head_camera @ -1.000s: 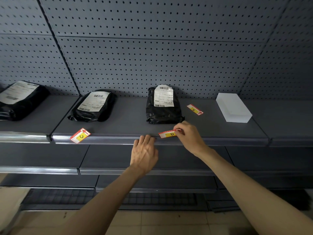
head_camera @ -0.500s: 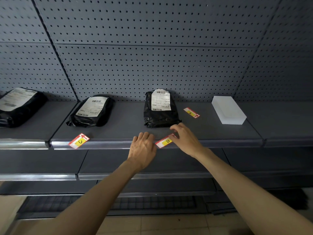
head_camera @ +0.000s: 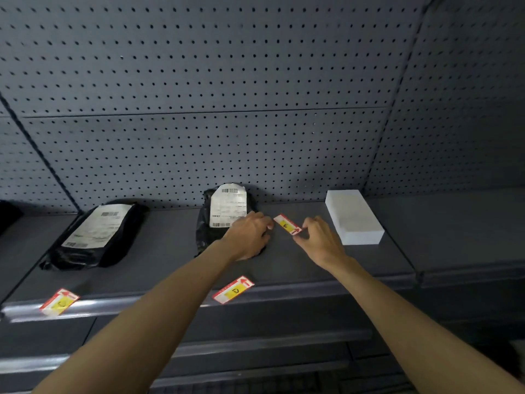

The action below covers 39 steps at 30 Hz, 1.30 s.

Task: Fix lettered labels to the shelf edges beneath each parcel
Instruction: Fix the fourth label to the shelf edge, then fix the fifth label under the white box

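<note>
So our red-and-yellow paper label marked E [head_camera: 287,224] lies on the grey metal shelf [head_camera: 312,260], just left of the white rectangular box [head_camera: 353,217], slanting toward it. Left hand [head_camera: 247,236] and right hand [head_camera: 319,239] pinch opposite ends.

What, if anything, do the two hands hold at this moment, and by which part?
Both hold the E label by its ends: the left hand pinches the far left end, the right hand the near right end with the red arrow.
</note>
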Each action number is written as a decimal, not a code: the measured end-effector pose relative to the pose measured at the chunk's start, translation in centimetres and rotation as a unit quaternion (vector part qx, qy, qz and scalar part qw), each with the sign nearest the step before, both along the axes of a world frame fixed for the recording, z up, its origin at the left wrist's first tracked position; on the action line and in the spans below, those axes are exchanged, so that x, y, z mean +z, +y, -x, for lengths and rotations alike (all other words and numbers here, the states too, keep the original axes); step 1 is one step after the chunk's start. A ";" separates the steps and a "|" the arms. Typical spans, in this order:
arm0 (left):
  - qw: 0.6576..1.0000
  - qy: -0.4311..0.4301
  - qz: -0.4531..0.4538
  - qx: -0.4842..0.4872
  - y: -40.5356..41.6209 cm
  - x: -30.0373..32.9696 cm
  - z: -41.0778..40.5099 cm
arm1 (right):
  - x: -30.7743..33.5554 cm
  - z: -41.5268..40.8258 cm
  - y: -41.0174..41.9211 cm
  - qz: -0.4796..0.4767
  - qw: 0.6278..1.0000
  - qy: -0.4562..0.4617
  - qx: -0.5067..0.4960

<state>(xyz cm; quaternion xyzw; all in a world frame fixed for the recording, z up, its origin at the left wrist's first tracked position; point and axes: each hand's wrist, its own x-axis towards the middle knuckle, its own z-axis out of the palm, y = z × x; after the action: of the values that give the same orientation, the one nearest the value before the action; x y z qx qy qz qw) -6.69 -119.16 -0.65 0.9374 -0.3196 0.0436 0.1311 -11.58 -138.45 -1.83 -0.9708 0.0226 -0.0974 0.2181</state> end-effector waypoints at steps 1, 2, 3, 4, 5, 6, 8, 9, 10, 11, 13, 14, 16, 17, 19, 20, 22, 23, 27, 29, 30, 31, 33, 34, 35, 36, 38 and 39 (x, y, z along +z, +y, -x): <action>1.000 0.005 -0.006 -0.002 -1.1 -0.2 -1.2 | -0.3 -0.9 -0.6 -0.004 1.000 0.008 0.000; 1.000 0.007 -0.015 -0.004 -2.1 -0.4 -2.3 | -0.6 -1.8 -1.1 -0.009 1.000 0.016 0.001; 1.000 0.008 -0.025 -0.004 -3.1 -0.6 -3.3 | -0.9 -2.6 -1.5 -0.013 1.000 0.025 0.002; 0.999 0.012 -0.035 -0.003 -3.9 -0.9 -4.3 | -1.3 -3.3 -1.8 -0.017 0.999 0.033 0.005; 0.999 0.014 -0.046 -0.001 -4.6 -1.0 -5.0 | -1.5 -4.0 -2.1 -0.019 0.999 0.040 0.009; 0.998 0.015 -0.061 0.000 -5.2 -1.3 -5.8 | -1.8 -4.6 -2.2 -0.019 0.999 0.047 0.013; 0.996 0.018 -0.092 -0.002 -6.1 -1.8 -7.1 | -2.3 -5.7 -2.3 -0.015 0.998 0.063 0.021; 0.994 0.019 -0.108 -0.005 -6.5 -2.0 -7.6 | -2.5 -6.2 -2.3 -0.012 0.997 0.069 0.024; 0.992 0.021 -0.126 -0.007 -6.8 -2.2 -8.1 | -2.8 -6.6 -2.2 -0.008 0.997 0.074 0.027; 0.988 0.021 -0.150 -0.007 -7.1 -2.4 -8.5 | -3.0 -7.0 -2.0 -0.002 0.996 0.080 0.030; 0.982 0.009 -0.190 -0.004 -7.6 -2.7 -8.9 | -3.3 -7.7 -1.8 0.016 0.996 0.086 0.035; 0.979 0.001 -0.202 -0.004 -7.8 -2.8 -9.1 | -3.4 -8.0 -1.8 0.022 0.995 0.089 0.034; 0.979 -0.012 -0.203 -0.005 -7.9 -3.1 -9.5 | -3.4 -8.5 -1.9 0.017 0.995 0.099 0.028; 0.981 -0.016 -0.193 -0.004 -7.9 -3.2 -9.5 | -3.4 -8.7 -2.0 0.007 0.994 0.106 0.025; 0.985 -0.017 -0.170 -0.002 -7.8 -3.3 -9.6 | -3.3 -9.0 -2.1 -0.021 0.993 0.115 0.020; 0.988 -0.015 -0.155 -0.001 -7.8 -3.3 -9.5 | -3.3 -9.0 -2.2 -0.036 0.993 0.114 0.019; 0.993 -0.014 -0.115 0.004 -7.7 -3.1 -9.3 | -3.3 -8.7 -2.3 -0.060 0.993 0.096 0.023; 0.995 -0.015 -0.094 0.005 -7.5 -3.0 -9.0 | -3.1 -8.4 -2.3 -0.069 0.993 0.088 0.026; 1.000 -0.027 -0.003 0.013 -6.7 -2.4 -6.9 | -2.6 -6.4 -3.3 -0.102 0.992 0.044 0.055; 0.999 -0.022 0.028 0.008 -6.5 -1.9 -5.0 | -1.9 -4.8 -4.3 -0.124 0.989 0.021 0.071; 0.999 -0.019 0.044 0.003 -6.4 -1.7 -3.9 | -1.5 -3.9 -4.8 -0.131 0.989 0.011 0.074; 0.998 -0.017 0.060 0.000 -6.5 -1.5 -2.7 | -1.0 -2.8 -5.3 -0.135 0.988 0.000 0.074; 0.996 -0.022 0.088 -0.001 -7.1 -1.0 -0.1 | 0.0 -0.5 -6.2 -0.141 0.987 -0.019 0.069; 0.995 -0.025 0.098 0.001 -7.6 -0.9 1.2 | 0.5 0.6 -6.7 -0.142 0.987 -0.024 0.064; 0.994 -0.029 0.104 0.004 -8.1 -0.7 2.5 | 0.8 1.8 -7.2 -0.141 0.988 -0.028 0.058; 0.994 -0.033 0.105 0.007 -8.7 -0.6 3.8 | 1.0 2.8 -7.8 -0.140 0.988 -0.035 0.051; 0.993 -0.044 0.107 0.009 -9.8 -0.6 6.2 | 1.1 4.9 -9.0 -0.130 0.989 -0.048 0.042; 0.993 -0.047 0.111 0.005 -10.3 -0.7 7.2 | 1.1 5.8 -9.6 -0.125 0.990 -0.053 0.039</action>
<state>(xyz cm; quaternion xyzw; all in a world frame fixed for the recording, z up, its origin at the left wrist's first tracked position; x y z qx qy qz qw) -13.93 -129.43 -1.38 0.9157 -0.3135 0.1235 0.2192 -17.43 -148.07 -0.72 -0.9296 -0.0152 -0.1368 0.3420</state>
